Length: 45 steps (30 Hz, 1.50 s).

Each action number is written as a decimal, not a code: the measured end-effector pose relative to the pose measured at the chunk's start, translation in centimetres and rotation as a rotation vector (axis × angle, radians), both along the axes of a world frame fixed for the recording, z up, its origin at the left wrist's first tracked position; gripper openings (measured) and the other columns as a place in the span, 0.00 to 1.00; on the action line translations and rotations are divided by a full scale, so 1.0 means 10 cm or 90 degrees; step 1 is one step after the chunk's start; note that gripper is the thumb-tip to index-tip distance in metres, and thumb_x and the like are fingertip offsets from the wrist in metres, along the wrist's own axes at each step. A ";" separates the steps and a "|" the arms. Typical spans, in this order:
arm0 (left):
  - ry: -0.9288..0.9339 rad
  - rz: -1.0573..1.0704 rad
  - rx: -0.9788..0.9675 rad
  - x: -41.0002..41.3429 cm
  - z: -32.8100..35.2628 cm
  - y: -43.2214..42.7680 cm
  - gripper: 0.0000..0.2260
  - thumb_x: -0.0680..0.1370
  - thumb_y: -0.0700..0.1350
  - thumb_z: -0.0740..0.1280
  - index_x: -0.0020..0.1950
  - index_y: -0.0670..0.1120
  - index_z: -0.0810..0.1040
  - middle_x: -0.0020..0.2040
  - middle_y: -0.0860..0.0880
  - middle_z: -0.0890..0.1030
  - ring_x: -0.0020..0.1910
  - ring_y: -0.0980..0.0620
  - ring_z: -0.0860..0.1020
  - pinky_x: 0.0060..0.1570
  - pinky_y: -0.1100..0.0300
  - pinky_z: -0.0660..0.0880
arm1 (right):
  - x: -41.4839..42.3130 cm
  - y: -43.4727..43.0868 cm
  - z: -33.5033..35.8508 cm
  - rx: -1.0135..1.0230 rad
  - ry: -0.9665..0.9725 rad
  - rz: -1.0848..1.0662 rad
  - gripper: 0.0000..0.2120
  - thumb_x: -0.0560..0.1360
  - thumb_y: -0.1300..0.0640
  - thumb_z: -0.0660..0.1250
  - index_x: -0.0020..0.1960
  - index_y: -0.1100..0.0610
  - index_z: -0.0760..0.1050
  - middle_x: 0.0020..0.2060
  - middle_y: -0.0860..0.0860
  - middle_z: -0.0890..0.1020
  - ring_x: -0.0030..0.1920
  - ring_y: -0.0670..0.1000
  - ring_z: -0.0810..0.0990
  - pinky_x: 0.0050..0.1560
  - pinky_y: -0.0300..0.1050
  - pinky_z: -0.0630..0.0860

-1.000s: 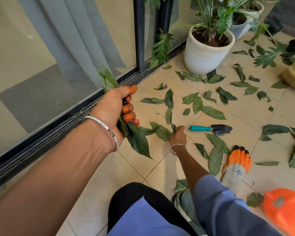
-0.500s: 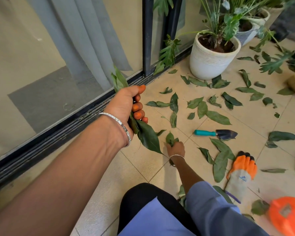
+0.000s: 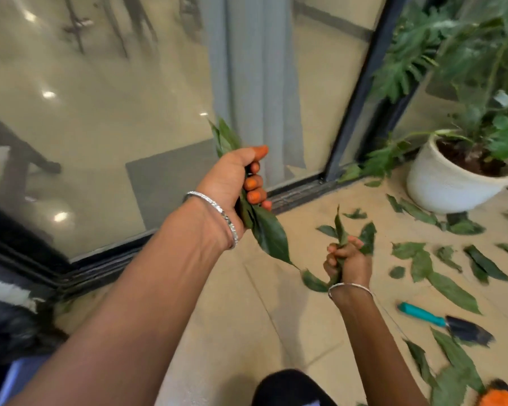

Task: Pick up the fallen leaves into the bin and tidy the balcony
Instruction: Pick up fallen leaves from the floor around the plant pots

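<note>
My left hand (image 3: 235, 183) grips a bunch of green leaves (image 3: 269, 232), raised in front of the glass door; leaf tips stick out above the thumb and hang below the fingers. Lower and to the right, my right hand (image 3: 346, 260) is closed round a smaller bunch of leaves (image 3: 342, 230), lifted off the floor. Several fallen leaves (image 3: 452, 291) lie scattered over the beige tiles at the right. No bin shows in this view.
A teal-handled trowel (image 3: 443, 322) lies on the tiles at the right. A white plant pot (image 3: 449, 189) stands by the sliding door track (image 3: 299, 194). An orange glove (image 3: 502, 397) peeks in at the bottom right corner. A dark shape (image 3: 9, 329) sits at far left.
My right hand has lifted off the floor with its gathered leaves. The view has swung left and up, so the glove and orange cap slid out to the right edge.
</note>
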<state>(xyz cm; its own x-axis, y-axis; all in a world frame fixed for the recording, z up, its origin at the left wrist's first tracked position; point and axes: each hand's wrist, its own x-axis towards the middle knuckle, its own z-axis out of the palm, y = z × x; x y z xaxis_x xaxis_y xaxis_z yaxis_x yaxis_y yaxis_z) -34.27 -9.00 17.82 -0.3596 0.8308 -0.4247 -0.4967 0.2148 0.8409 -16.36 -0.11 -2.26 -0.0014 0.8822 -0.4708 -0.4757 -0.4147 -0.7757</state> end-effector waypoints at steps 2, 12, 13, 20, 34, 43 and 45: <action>-0.068 0.062 0.012 -0.26 -0.28 0.01 0.18 0.79 0.49 0.64 0.31 0.49 0.63 0.21 0.52 0.59 0.17 0.54 0.58 0.23 0.67 0.63 | -0.48 0.01 0.32 0.038 0.058 0.063 0.18 0.68 0.74 0.49 0.49 0.56 0.67 0.26 0.54 0.74 0.20 0.48 0.64 0.21 0.32 0.58; -0.308 0.416 -0.079 -1.35 -0.73 -0.80 0.19 0.78 0.50 0.66 0.31 0.50 0.63 0.20 0.53 0.59 0.17 0.55 0.57 0.23 0.66 0.58 | -2.27 -0.70 1.23 -0.088 0.110 0.305 0.11 0.71 0.69 0.52 0.42 0.58 0.70 0.30 0.52 0.73 0.21 0.47 0.64 0.21 0.33 0.58; -0.318 0.452 -0.087 -1.40 -0.73 -0.95 0.18 0.78 0.50 0.66 0.31 0.50 0.64 0.21 0.53 0.60 0.17 0.55 0.58 0.22 0.66 0.58 | -2.35 -0.83 1.25 -0.109 0.093 0.320 0.11 0.73 0.68 0.52 0.41 0.58 0.70 0.29 0.52 0.72 0.21 0.47 0.64 0.21 0.33 0.57; -0.342 0.689 -0.152 -1.41 -0.66 -2.13 0.19 0.77 0.50 0.69 0.30 0.49 0.64 0.22 0.52 0.60 0.18 0.54 0.57 0.21 0.65 0.57 | -2.47 -1.99 1.53 -0.233 -0.063 0.472 0.10 0.76 0.64 0.54 0.37 0.56 0.66 0.26 0.49 0.65 0.20 0.46 0.61 0.18 0.34 0.57; -0.419 0.782 -0.256 -1.56 -0.23 -4.00 0.29 0.79 0.66 0.53 0.68 0.48 0.75 0.47 0.53 0.83 0.41 0.50 0.76 0.45 0.55 0.70 | -3.25 -3.53 1.74 -0.397 -0.338 0.774 0.06 0.77 0.56 0.65 0.42 0.56 0.71 0.26 0.51 0.69 0.19 0.47 0.64 0.21 0.33 0.61; -0.498 0.697 -0.295 -1.99 -0.76 -4.27 0.22 0.81 0.60 0.57 0.65 0.47 0.78 0.60 0.41 0.82 0.60 0.39 0.79 0.62 0.42 0.74 | -4.04 -3.76 1.38 -0.452 -0.352 0.932 0.22 0.73 0.44 0.70 0.62 0.54 0.74 0.60 0.56 0.76 0.60 0.59 0.75 0.64 0.58 0.72; -0.508 0.713 -0.269 -2.07 -0.82 -4.25 0.21 0.82 0.59 0.57 0.65 0.47 0.78 0.63 0.40 0.80 0.63 0.38 0.76 0.64 0.41 0.71 | -4.01 -3.71 1.35 -0.448 -0.327 0.912 0.21 0.75 0.46 0.69 0.64 0.53 0.71 0.64 0.55 0.73 0.65 0.60 0.72 0.65 0.62 0.72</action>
<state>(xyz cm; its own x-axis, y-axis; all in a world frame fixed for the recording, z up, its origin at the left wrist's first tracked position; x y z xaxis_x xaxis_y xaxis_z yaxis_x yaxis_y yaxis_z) -54.93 -51.49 9.64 -0.2802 0.0379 -0.9592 -0.8672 -0.4384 0.2360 -56.44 -37.19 11.28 -0.2943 -0.0630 -0.9536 0.7948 -0.5703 -0.2076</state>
